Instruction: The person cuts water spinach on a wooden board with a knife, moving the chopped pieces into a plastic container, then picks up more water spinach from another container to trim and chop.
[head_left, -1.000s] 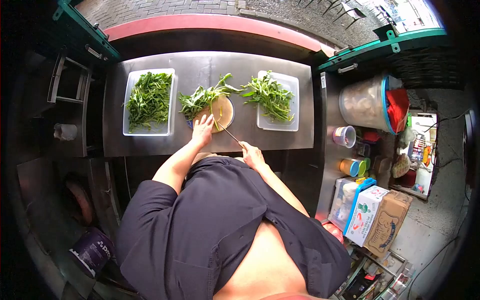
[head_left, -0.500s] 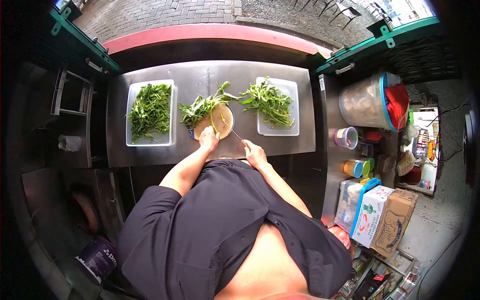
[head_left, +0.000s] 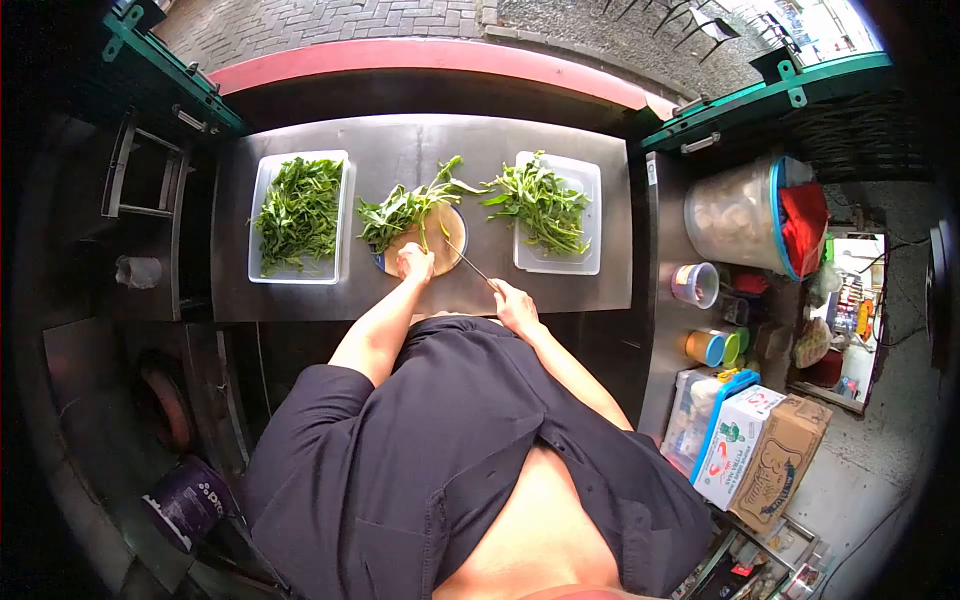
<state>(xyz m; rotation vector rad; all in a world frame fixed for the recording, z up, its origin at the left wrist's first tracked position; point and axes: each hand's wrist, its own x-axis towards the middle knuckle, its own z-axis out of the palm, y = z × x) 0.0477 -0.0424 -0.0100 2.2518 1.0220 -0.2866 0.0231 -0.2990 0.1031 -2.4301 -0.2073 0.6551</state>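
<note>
My left hand is closed on the stems of a bunch of leafy greens lying over a round board with a blue rim. In my right hand is a knife, its blade slanting up and left onto the board. A short cut piece of stem lies beside the blade. On the left, a white tray holds a heap of leafy greens. Another bunch of greens lies in a translucent tray at the right, partly over its left edge.
All this stands on a metal table. To the right, a shelf holds a large clear tub, a small clear cup, an orange container and a blue-lidded box. A brown carton stands lower right.
The view has shifted slightly. My left hand still grips the stems, and the knife remains in my right hand with its blade over the board.
</note>
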